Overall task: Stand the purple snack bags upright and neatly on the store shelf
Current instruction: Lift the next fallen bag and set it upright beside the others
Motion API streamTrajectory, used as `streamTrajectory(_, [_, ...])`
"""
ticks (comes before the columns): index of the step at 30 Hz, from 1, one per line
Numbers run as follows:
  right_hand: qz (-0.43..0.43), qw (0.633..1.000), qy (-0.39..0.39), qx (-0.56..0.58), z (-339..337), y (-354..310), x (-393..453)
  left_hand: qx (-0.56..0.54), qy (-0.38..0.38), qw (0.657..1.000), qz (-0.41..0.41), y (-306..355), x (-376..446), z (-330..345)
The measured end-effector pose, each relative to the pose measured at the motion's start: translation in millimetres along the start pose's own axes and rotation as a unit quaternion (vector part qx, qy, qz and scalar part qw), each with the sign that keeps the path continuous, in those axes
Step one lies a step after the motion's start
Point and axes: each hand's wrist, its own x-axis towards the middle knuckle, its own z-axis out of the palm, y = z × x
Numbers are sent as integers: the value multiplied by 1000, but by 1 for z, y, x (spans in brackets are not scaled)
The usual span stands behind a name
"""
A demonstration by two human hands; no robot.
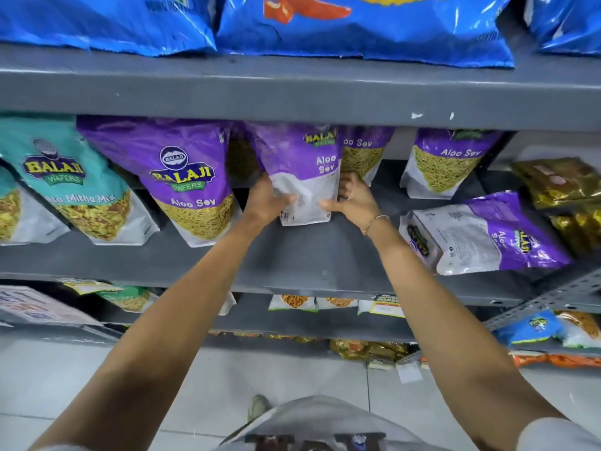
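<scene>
Nearest, pale tiled floor (107, 379) and a grey garment hem at the bottom edge. Two bare forearms stretched up and forward to the grey metal middle shelf (302, 255). Left hand (265, 200) clasped on the lower left edge of an upright purple-and-white foil "Aloo Sev" snack bag (304, 177), thumb across its white panel. Right hand (353, 198), thin bracelet (374, 222) at the wrist, gripping the same bag's lower right edge, fingers curled behind. Bag showing its printed back, base touching the shelf, top tucked under the shelf above.

Just left, a larger purple "Aloo Sev" bag (185, 177) leaning forward, front outward. Beside that, a teal "Khatta Mitha Mix" bag (74, 190), also tilted. Well right and nearer the shelf edge, another purple bag (484, 236) lying flat on its side, back up. Gold foil packets (559, 180) at the far right.

Farther back, two more purple bags standing upright: one (361, 151) partly hidden behind the held bag, one (445, 164) apart to the right.

Above, on the grey upper shelf (292, 89), large glossy blue bags (357, 27) in a row.
</scene>
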Motion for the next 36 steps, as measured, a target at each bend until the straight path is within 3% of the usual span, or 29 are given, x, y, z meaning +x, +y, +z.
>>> streamTrajectory(3, [12,999,35,1,7,12,3,30,-26,999,-20,-9,5,9])
streamTrajectory(8, [-11,996,74,-41,9,17,-1,15,121,991,48,-24,-22,27])
streamTrajectory(14, [-54,989,136,12,36,30,-30,-40,25,997,68,-26,-49,52])
streamTrajectory(19, [-119,971,206,-20,57,45,-60,-168,23,981,95,-15,-38,48])
streamTrajectory(23, [-127,968,209,-54,43,41,-52,-119,6,992,46,-21,-16,42])
streamTrajectory(25, [-88,976,197,-27,30,36,-42,-134,-24,991,14,-26,-1,30])
streamTrajectory(28, [-28,992,117,-29,9,27,-23,-171,-105,980,-10,-33,18,7])
streamTrajectory(31, [5,995,34,-98,-3,17,-6,-126,-113,985,10,-35,26,-4])
streamTrajectory(36, [-5,992,-33,-122,2,7,7,-144,-161,975,45,-33,16,-1])
